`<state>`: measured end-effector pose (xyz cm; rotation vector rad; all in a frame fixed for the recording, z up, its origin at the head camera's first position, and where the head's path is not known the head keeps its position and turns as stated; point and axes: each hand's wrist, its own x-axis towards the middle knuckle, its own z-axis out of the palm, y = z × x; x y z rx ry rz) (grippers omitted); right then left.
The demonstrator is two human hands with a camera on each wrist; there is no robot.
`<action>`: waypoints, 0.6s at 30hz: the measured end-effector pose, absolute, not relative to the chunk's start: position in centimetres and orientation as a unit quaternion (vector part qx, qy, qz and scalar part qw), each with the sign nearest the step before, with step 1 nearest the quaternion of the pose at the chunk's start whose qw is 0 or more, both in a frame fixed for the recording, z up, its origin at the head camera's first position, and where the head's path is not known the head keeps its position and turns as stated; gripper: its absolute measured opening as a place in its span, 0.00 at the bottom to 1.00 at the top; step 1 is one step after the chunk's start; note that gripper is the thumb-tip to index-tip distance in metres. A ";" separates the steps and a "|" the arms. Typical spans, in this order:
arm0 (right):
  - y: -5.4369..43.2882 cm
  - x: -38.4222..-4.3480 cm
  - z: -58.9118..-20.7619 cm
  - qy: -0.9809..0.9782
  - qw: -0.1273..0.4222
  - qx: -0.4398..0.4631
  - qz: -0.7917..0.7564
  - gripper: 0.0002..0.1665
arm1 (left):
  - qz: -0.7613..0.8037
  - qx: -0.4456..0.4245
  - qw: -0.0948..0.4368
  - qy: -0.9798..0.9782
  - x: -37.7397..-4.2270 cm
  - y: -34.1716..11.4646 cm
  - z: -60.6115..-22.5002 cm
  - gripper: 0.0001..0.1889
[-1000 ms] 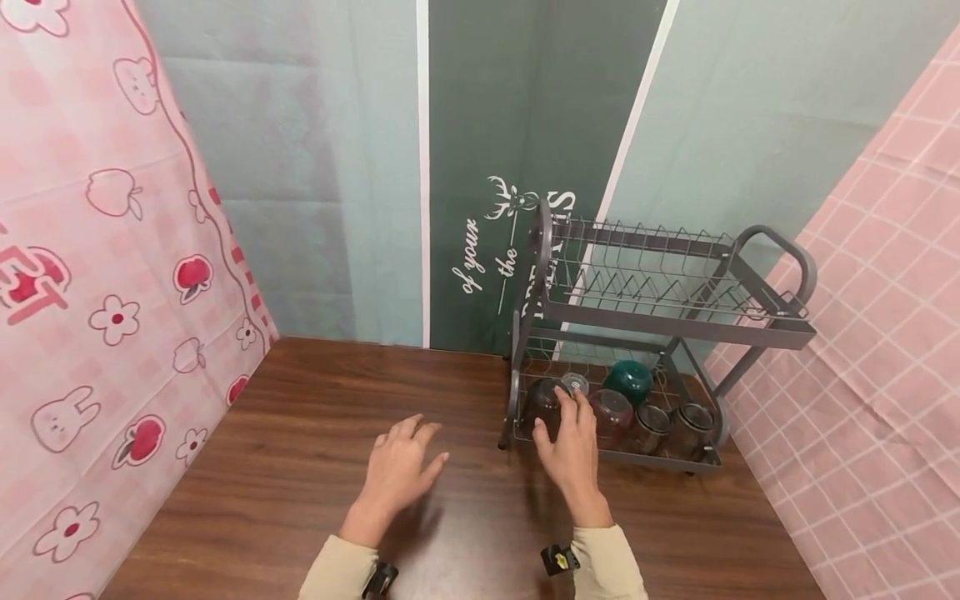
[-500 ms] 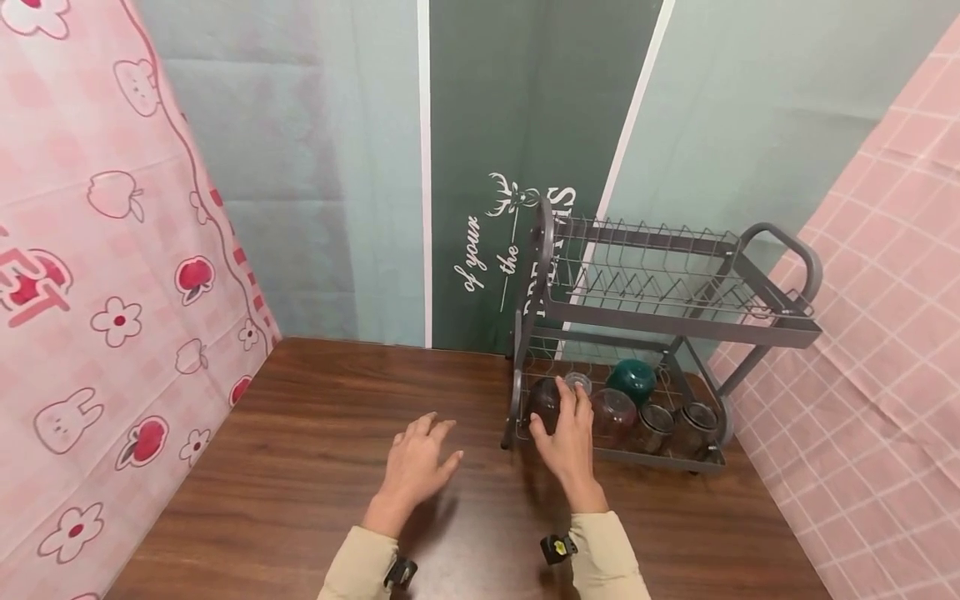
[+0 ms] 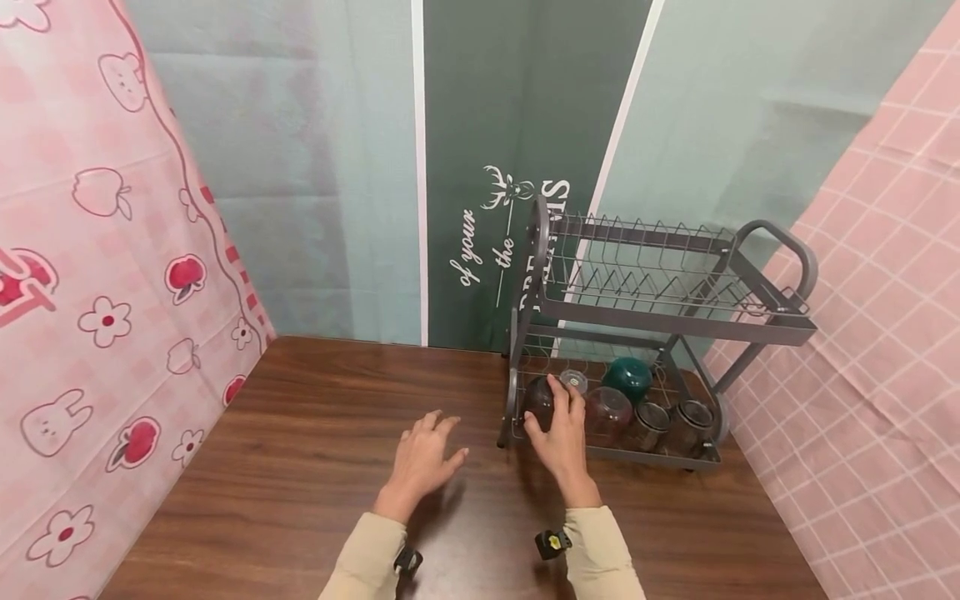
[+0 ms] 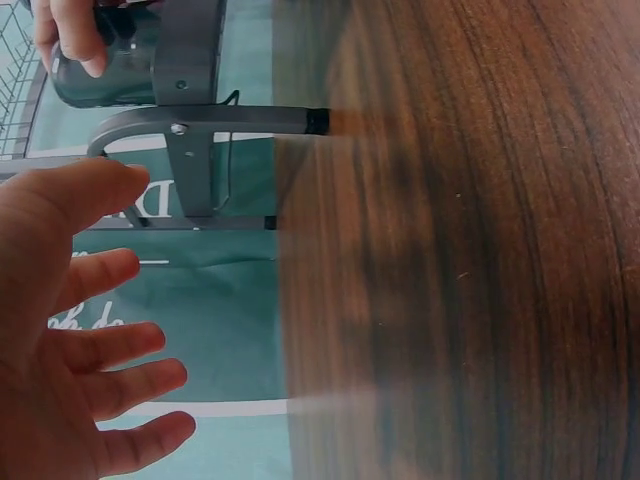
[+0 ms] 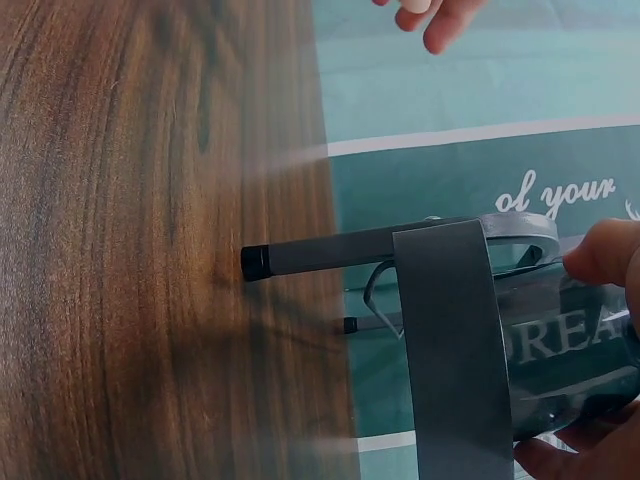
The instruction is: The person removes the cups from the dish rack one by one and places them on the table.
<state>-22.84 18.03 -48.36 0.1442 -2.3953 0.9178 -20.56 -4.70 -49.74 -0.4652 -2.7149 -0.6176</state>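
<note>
My right hand (image 3: 561, 437) is at the front left corner of the rack's lower tier. It grips a dark, see-through drinking glass (image 3: 537, 402) that stands upside down there. In the right wrist view the thumb lies on one side of the glass (image 5: 565, 365) and fingertips on the other, behind the rack's grey front bar. The left hand (image 3: 423, 458) hovers over the table left of the rack, fingers spread and holding nothing. In the left wrist view its palm and fingers (image 4: 120, 385) show apart from the rack.
A grey two-tier dish rack (image 3: 675, 323) stands on the brown wooden table (image 3: 337, 400). Beside the gripped glass are a small clear glass (image 3: 574, 382), a pinkish glass (image 3: 609, 410), a teal cup (image 3: 628, 377) and two brownish glasses (image 3: 651, 423). Patterned cloths hang around the table.
The left hand has moved right, nearer the rack. My right hand has shifted slightly left at the dark glass, its fingers now closer around it. The glass stays in the rack.
</note>
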 end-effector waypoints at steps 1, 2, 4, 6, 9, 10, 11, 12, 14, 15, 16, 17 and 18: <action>18.1 -22.9 -48.3 -0.894 0.281 0.054 0.343 0.43 | -0.217 -0.163 0.155 -0.950 -20.7 -4.7 -49.8 0.25; 18.1 -22.9 -48.3 -0.894 0.281 0.054 0.345 0.43 | -0.217 -0.162 0.151 -0.951 -20.8 -4.6 -49.9 0.26; 18.2 -22.8 -48.1 -0.894 0.276 0.059 0.347 0.42 | -0.219 -0.162 0.145 -0.951 -20.8 -4.6 -49.8 0.26; 18.4 -22.7 -47.8 -0.895 0.271 0.066 0.349 0.42 | -0.221 -0.161 0.144 -0.951 -20.6 -4.7 -49.4 0.26; 18.8 -22.3 -46.7 -0.892 0.271 0.077 0.354 0.42 | -0.225 -0.165 0.153 -0.948 -20.4 -4.8 -48.6 0.25; 18.9 -22.1 -46.3 -0.890 0.274 0.080 0.356 0.41 | -0.227 -0.168 0.157 -0.947 -20.3 -4.9 -48.4 0.25; 19.1 -22.0 -45.8 -0.888 0.278 0.082 0.356 0.41 | -0.229 -0.169 0.161 -0.945 -20.2 -5.0 -48.1 0.25; 19.2 -21.9 -45.5 -0.887 0.282 0.084 0.357 0.41 | -0.230 -0.172 0.164 -0.944 -20.2 -5.1 -47.9 0.25; 19.3 -21.8 -45.0 -0.884 0.288 0.088 0.358 0.42 | -0.231 -0.173 0.167 -0.943 -20.2 -5.2 -47.7 0.25; 19.3 -21.7 -44.8 -0.883 0.289 0.089 0.359 0.42 | -0.232 -0.172 0.167 -0.943 -20.1 -5.2 -47.7 0.25; 19.3 -21.7 -44.8 -0.882 0.289 0.088 0.360 0.42 | -0.233 -0.171 0.166 -0.943 -20.0 -5.3 -47.6 0.26; 19.3 -21.6 -44.7 -0.882 0.290 0.086 0.362 0.41 | -0.235 -0.169 0.166 -0.943 -19.9 -5.3 -47.5 0.26; 19.2 -21.4 -44.7 -0.881 0.290 0.084 0.363 0.41 | -0.238 -0.168 0.166 -0.942 -19.8 -5.3 -47.4 0.26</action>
